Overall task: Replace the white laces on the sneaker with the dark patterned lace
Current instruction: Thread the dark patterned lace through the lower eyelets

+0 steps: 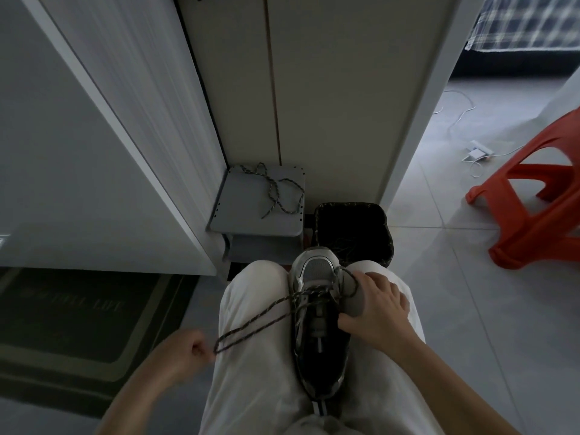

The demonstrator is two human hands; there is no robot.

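Observation:
A grey and silver sneaker [317, 271] rests between my knees on my lap, toe pointing away from me. A dark patterned lace [257, 318] is threaded through its front eyelets and runs leftward across my left thigh. My left hand [185, 348] pinches the far end of that lace, pulled out to the left. My right hand [378, 309] grips the sneaker's right side, thumb inside the opening by the tongue. A second dark patterned lace [276, 189] lies loose on a small grey stool [238, 215] ahead. I see no white laces.
A black bin [354, 215] lined with a bag stands just past the sneaker's toe. A red plastic stool [533, 196] is at the right, with a white charger and cable [475, 152] on the tiled floor. A dark doormat [72, 315] lies at the left, under a white cabinet.

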